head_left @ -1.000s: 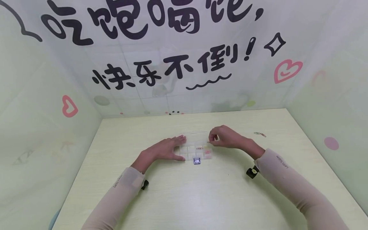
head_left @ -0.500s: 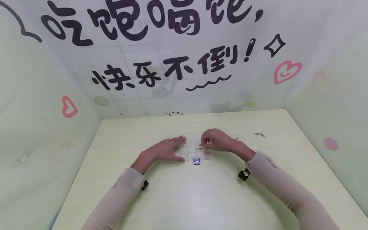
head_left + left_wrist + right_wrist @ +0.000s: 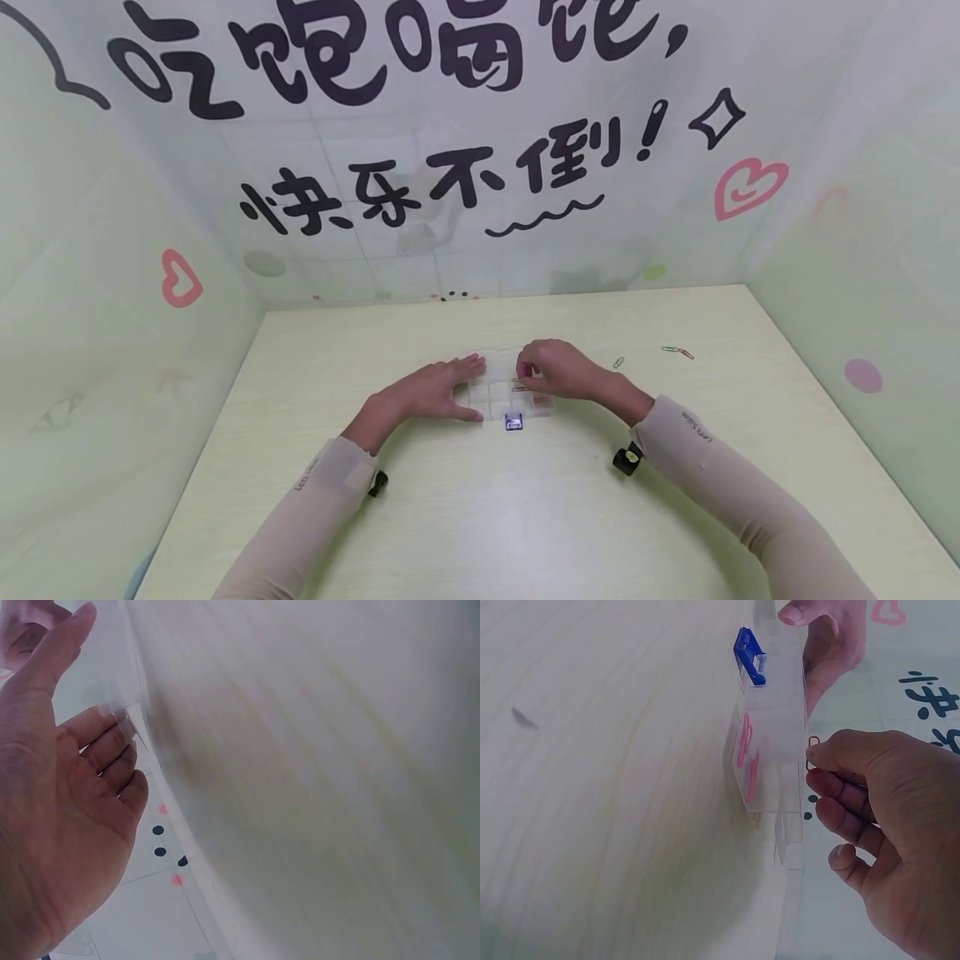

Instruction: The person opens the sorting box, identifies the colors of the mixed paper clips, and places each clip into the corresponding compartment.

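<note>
A clear plastic compartment box with a blue latch lies on the table, its lid folded back on the far side. My left hand spans its left side, fingers and thumb extended along the edge; the left wrist view shows the palm. Over the right part of the box, my right hand pinches a red paper clip between thumb and index finger. Pink paper clips show through the wall of the near right compartment. The right hand hides part of the lid.
On the table to the right lie a green paper clip, another green one and a red one touching it. A printed cloth wall stands behind the table, with side panels left and right.
My right hand has moved left from the box's right edge to over its compartments, carrying the paper clip. A green clip behind that wrist has come into sight. The left hand stays put.
</note>
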Demonstrator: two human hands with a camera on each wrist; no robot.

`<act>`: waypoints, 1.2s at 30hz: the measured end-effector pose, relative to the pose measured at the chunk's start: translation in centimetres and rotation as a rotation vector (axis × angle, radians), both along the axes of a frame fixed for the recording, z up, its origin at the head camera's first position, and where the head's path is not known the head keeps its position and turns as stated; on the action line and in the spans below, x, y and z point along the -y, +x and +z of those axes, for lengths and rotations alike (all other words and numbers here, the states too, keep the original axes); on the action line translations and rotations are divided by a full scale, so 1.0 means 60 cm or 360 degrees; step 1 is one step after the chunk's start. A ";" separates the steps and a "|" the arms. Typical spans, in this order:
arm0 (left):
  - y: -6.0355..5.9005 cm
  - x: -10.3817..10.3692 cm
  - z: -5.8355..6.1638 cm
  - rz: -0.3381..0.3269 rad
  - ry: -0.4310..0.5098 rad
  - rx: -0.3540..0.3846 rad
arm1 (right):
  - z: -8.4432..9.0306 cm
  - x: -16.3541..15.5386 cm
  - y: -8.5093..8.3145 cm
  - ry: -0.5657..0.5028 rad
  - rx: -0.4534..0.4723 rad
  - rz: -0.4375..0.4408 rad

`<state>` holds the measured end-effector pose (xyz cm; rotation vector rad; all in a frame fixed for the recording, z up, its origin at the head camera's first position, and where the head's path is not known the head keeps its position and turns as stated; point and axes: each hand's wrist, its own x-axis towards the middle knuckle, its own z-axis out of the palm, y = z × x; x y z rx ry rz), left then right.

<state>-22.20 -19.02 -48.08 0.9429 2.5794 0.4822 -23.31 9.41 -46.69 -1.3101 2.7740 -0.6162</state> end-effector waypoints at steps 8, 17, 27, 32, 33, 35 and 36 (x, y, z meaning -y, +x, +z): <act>0.000 -0.001 0.000 -0.0001 -0.0002 -0.0019 | -0.004 -0.002 0.001 0.0010 -0.0033 -0.0022; 0.000 -0.001 0.000 -0.0002 0.0000 -0.0023 | 0.007 -0.023 0.007 -0.0001 -0.0019 -0.0059; -0.002 0.000 -0.003 -0.0004 0.0003 -0.0014 | 0.004 -0.086 0.011 -0.0016 -0.0041 -0.0135; -0.002 0.000 -0.004 -0.0009 0.0005 -0.0009 | 0.003 -0.123 0.009 -0.0013 -0.0035 -0.0168; -0.002 0.000 -0.004 -0.0011 0.0004 -0.0009 | 0.004 -0.130 0.009 -0.0017 -0.0036 -0.0168; -0.001 0.000 -0.004 -0.0018 0.0001 -0.0013 | 0.006 -0.144 0.009 -0.0018 -0.0031 -0.0176; -0.001 -0.001 -0.004 -0.0020 0.0001 -0.0012 | 0.007 -0.151 0.008 -0.0014 -0.0028 -0.0177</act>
